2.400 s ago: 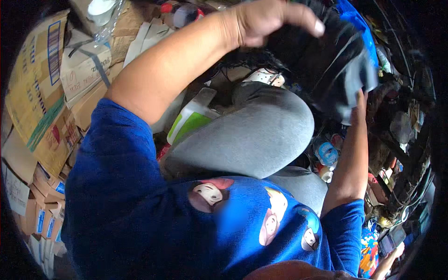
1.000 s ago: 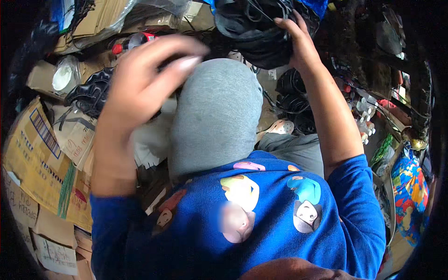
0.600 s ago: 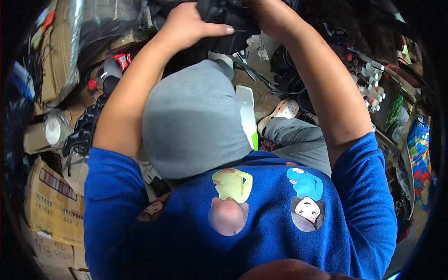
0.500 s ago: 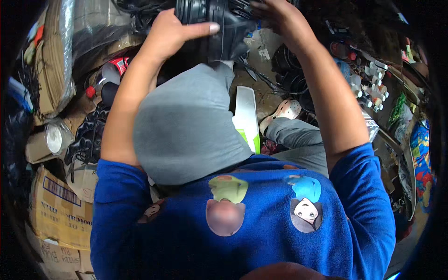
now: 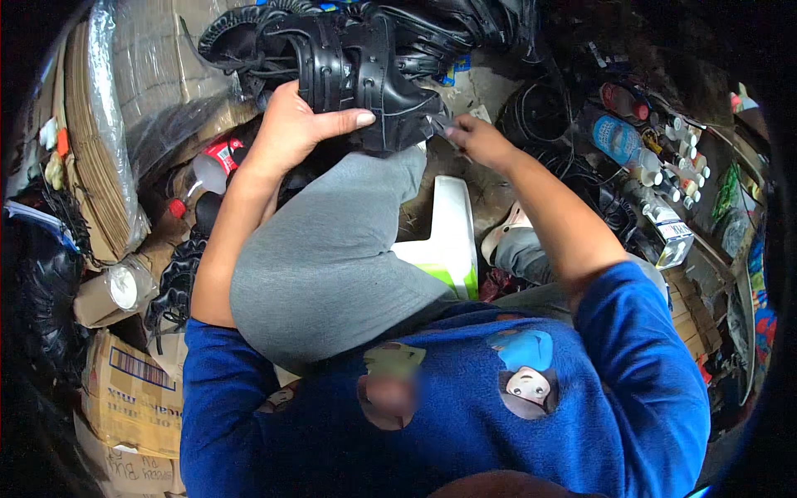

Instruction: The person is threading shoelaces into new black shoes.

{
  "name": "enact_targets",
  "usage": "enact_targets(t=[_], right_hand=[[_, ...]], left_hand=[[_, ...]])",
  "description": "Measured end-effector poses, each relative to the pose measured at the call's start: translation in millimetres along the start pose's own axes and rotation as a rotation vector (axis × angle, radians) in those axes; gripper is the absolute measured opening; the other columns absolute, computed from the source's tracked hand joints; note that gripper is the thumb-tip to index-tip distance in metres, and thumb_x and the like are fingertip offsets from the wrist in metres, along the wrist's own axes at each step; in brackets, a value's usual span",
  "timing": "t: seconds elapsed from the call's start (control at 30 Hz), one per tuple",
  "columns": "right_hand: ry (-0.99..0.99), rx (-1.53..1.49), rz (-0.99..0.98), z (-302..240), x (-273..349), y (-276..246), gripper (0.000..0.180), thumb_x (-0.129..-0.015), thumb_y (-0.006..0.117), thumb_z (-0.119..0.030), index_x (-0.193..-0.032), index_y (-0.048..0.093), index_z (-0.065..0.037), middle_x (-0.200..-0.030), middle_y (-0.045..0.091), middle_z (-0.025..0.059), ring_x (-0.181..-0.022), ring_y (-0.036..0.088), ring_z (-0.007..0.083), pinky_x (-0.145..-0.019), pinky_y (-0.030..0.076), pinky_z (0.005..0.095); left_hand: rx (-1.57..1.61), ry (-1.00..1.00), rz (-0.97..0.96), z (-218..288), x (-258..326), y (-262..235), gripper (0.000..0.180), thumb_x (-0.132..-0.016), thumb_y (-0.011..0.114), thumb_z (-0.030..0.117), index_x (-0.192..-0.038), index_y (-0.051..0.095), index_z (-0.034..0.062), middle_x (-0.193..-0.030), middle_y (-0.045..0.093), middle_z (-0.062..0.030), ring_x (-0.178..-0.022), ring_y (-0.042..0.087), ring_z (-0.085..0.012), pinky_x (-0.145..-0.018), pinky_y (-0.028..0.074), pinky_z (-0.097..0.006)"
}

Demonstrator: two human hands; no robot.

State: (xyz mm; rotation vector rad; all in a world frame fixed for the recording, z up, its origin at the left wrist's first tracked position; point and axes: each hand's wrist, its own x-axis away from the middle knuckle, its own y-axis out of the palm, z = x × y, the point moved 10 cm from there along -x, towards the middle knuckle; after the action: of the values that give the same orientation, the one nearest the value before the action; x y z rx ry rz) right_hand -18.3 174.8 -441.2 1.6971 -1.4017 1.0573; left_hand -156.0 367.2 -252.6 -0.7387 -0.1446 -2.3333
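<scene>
A black lace-up leather shoe (image 5: 374,95) rests against my raised knee, in grey trousers. My left hand (image 5: 295,133) grips its near side, thumb pressed flat over the leather and the other fingers hidden beneath. At the shoe's right end, my right hand (image 5: 481,141) is closed, fingers pinched together. A thin greyish piece (image 5: 440,126) shows between those fingertips and the shoe; blur hides what kind of thing it is. More black shoes (image 5: 448,25) lie just beyond.
Flattened cardboard (image 5: 91,124) is stacked at left, above a taped carton (image 5: 137,390). A red-labelled bottle (image 5: 207,170) lies near my left forearm. At right are a blue-labelled bottle (image 5: 616,139) and several small white-capped bottles (image 5: 685,170). A white and green plastic piece (image 5: 452,224) stands between my legs.
My right hand has come down and inward to the shoe's right end, its fingers now closed. The shoe and my left hand sit lower in view, and more shoes show behind.
</scene>
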Motion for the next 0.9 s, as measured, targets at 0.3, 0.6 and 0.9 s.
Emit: enact_targets(t=[0.3,0.6,0.9], right_hand=[[-0.856,0.332,0.221,-127,82,-39,0.028,-0.089,0.059,-0.017,-0.108,0.059,0.003,-0.104,0.062,0.0173,-0.096,0.058,0.0258,-0.085,0.044,0.0369],[-0.653,-0.285,0.199,-128,58,-76,0.019,-0.08,0.057,0.004,-0.095,0.067,0.002,-0.083,0.066,-0.001,-0.07,0.056,0.005,-0.066,0.046,0.0201],[-0.439,-0.179,-0.034,-133,56,-54,0.039,-0.072,0.054,0.01,-0.109,0.065,0.002,-0.09,0.068,0.0048,-0.074,0.061,0.0097,-0.073,0.048,0.0216]], left_hand=[[0.418,-0.116,-0.213,-15,-9,20,0.036,-0.081,0.059,0.013,-0.113,0.06,-0.0034,-0.11,0.065,-0.0098,-0.102,0.06,-0.0159,-0.096,0.042,-0.031],[0.629,-0.199,-0.272,-68,-34,49,0.033,-0.091,0.059,0.023,-0.118,0.058,0.0042,-0.111,0.064,-0.0072,-0.101,0.06,-0.0163,-0.09,0.049,-0.034],[0.252,-0.033,-0.26,-47,-37,51,0.029,-0.089,0.061,0.016,-0.116,0.061,0.0052,-0.11,0.063,-0.0051,-0.096,0.059,-0.0137,-0.084,0.05,-0.031]])
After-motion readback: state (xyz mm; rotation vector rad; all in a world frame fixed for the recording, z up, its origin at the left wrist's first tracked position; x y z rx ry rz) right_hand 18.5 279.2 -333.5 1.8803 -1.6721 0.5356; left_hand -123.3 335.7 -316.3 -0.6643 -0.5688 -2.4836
